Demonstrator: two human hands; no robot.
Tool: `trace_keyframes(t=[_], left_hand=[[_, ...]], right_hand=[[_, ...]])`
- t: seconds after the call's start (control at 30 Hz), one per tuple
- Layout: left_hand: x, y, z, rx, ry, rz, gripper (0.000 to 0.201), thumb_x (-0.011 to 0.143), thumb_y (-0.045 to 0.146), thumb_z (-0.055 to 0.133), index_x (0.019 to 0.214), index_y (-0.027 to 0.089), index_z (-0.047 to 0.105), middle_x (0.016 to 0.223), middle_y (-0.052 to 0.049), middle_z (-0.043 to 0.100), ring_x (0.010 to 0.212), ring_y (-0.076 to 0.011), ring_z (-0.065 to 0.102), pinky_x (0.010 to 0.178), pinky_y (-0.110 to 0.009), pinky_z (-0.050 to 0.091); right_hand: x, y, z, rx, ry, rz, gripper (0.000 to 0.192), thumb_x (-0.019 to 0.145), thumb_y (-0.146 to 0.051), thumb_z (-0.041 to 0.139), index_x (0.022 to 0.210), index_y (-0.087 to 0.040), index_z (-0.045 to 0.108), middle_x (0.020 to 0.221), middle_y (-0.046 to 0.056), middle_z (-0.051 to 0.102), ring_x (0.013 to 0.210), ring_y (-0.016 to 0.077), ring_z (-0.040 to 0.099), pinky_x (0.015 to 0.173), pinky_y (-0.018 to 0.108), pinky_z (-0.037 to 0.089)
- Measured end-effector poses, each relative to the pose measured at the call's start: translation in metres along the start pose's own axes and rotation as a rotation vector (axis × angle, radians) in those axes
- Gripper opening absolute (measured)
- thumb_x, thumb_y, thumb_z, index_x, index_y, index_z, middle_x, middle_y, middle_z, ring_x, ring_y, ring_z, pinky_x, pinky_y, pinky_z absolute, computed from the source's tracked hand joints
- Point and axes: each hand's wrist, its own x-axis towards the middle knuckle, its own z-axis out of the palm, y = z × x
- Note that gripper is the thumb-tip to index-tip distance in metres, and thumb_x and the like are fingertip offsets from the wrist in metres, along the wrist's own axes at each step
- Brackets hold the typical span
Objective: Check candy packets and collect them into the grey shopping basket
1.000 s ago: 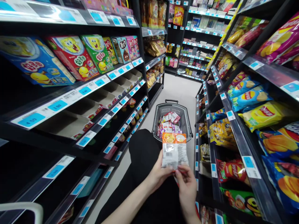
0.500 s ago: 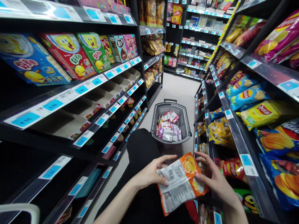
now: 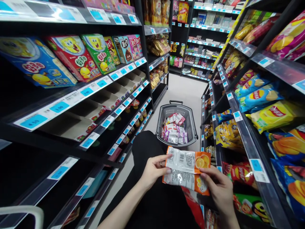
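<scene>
An orange and silver snack packet (image 3: 184,170) is stretched between my two hands above my lap, its printed back with a barcode and orange-slice pictures facing me. My left hand (image 3: 153,171) pinches its left edge between thumb and fingers. On the other side, my right hand (image 3: 216,183) grips the lower right part, the thumb lying on top. Just beyond the packet, a grey shopping basket (image 3: 162,116) stands on the floor, with several shiny white, red and purple packets (image 3: 175,130) heaped inside.
Shelves of cartoon snack boxes (image 3: 75,58) and open cardboard trays (image 3: 71,124) run along the left. Bags of crisps (image 3: 274,114) fill the right shelves, close to my right hand. The pale aisle floor (image 3: 183,86) leads to a shelf at the back. A red item (image 3: 194,206) lies by my lap.
The packet has been raised and turned from a slant to nearly level. My left hand has shifted to its left edge, and my right fingers have closed on its right side.
</scene>
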Motion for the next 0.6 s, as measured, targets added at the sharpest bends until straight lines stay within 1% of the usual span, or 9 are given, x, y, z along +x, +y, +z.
trace_keyframes(t=[0.07, 0.13, 0.2, 0.27, 0.37, 0.43, 0.5, 0.6], left_hand=[[-0.001, 0.003, 0.0, 0.043, -0.011, 0.0, 0.053, 0.045, 0.017, 0.091, 0.096, 0.018, 0.078, 0.074, -0.009, 0.078, 0.067, -0.0218, 0.073, 0.062, -0.026, 0.058], [-0.004, 0.007, 0.002, 0.109, 0.002, 0.036, 0.049, 0.048, 0.015, 0.088, 0.095, 0.02, 0.078, 0.074, -0.008, 0.078, 0.064, -0.0215, 0.073, 0.059, -0.026, 0.058], [-0.005, 0.01, 0.006, 0.189, 0.04, 0.106, 0.039, 0.053, 0.011, 0.084, 0.09, 0.023, 0.079, 0.079, -0.007, 0.079, 0.064, -0.0199, 0.073, 0.059, -0.024, 0.057], [-0.007, 0.013, 0.008, 0.271, 0.077, 0.187, 0.033, 0.055, 0.008, 0.082, 0.083, 0.024, 0.08, 0.083, -0.006, 0.079, 0.064, -0.0181, 0.072, 0.057, -0.02, 0.056], [-0.008, 0.018, 0.008, 0.375, 0.1, 0.292, 0.026, 0.057, 0.005, 0.079, 0.075, 0.024, 0.08, 0.078, -0.005, 0.079, 0.063, -0.0161, 0.071, 0.055, -0.017, 0.053], [-0.009, 0.02, 0.008, 0.431, 0.111, 0.358, 0.022, 0.061, 0.006, 0.076, 0.072, 0.024, 0.081, 0.074, -0.004, 0.078, 0.064, -0.0157, 0.071, 0.057, -0.017, 0.053], [-0.01, 0.022, 0.009, 0.466, 0.122, 0.41, 0.021, 0.064, 0.007, 0.074, 0.072, 0.025, 0.081, 0.074, -0.003, 0.078, 0.067, -0.0159, 0.071, 0.062, -0.018, 0.053], [-0.013, 0.024, 0.013, 0.526, 0.141, 0.489, 0.018, 0.068, 0.008, 0.072, 0.07, 0.023, 0.08, 0.073, -0.003, 0.076, 0.066, -0.0151, 0.069, 0.062, -0.019, 0.051]], right_hand=[[-0.002, 0.001, 0.002, -0.009, 0.007, 0.016, 0.004, 0.079, -0.028, 0.072, 0.08, -0.027, 0.076, 0.073, -0.001, 0.072, 0.062, 0.0126, 0.065, 0.058, 0.018, 0.051], [-0.003, 0.001, 0.006, -0.018, 0.026, 0.011, 0.005, 0.082, -0.029, 0.069, 0.08, -0.026, 0.073, 0.071, -0.001, 0.069, 0.059, 0.0114, 0.063, 0.056, 0.017, 0.05], [-0.004, 0.0, 0.009, -0.043, 0.043, -0.036, 0.006, 0.084, -0.028, 0.066, 0.081, -0.025, 0.071, 0.071, -0.002, 0.068, 0.06, 0.0109, 0.062, 0.056, 0.016, 0.049], [-0.005, -0.002, 0.011, -0.081, 0.042, -0.097, 0.007, 0.086, -0.026, 0.064, 0.082, -0.025, 0.069, 0.071, -0.003, 0.067, 0.061, 0.0106, 0.062, 0.056, 0.016, 0.049], [-0.004, -0.002, 0.011, -0.118, 0.017, -0.167, 0.007, 0.087, -0.024, 0.062, 0.082, -0.025, 0.067, 0.07, -0.003, 0.067, 0.061, 0.0107, 0.062, 0.056, 0.016, 0.048], [-0.004, -0.002, 0.01, -0.129, 0.006, -0.196, 0.007, 0.087, -0.024, 0.062, 0.082, -0.025, 0.067, 0.069, -0.004, 0.067, 0.061, 0.0111, 0.063, 0.056, 0.016, 0.048], [-0.004, -0.002, 0.01, -0.139, 0.005, -0.214, 0.006, 0.086, -0.023, 0.063, 0.082, -0.025, 0.066, 0.068, -0.004, 0.068, 0.06, 0.0111, 0.064, 0.056, 0.016, 0.048], [-0.008, -0.004, 0.012, -0.157, 0.032, -0.205, 0.007, 0.086, -0.021, 0.061, 0.082, -0.024, 0.065, 0.067, -0.004, 0.067, 0.058, 0.0109, 0.062, 0.056, 0.017, 0.046]])
